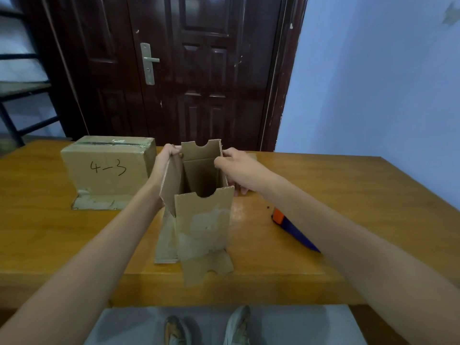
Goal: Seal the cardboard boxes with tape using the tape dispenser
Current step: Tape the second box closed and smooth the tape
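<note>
Brown corrugated cardboard front and centre: the open box (202, 220) stands upright near the front edge of the wooden surface (348, 195), top flaps up, its bottom flaps splayed out flat with one poking over that front edge. Just right of it, partly hidden under the right forearm, lies the blue and orange tape dispenser (286, 221), apart from the box. Up at the box's top, the left hand (165, 161) has its fingers wrapped over the left side flap, gripping it, while the right hand (236, 168) has its fingers curled around the right side flap's edge, thumb on the inner side. Further back, toward the far left corner, sits a second box marked "4-3" (108, 166), tape across its top seam. Behind the surface stands a dark wooden door (199, 70).
</note>
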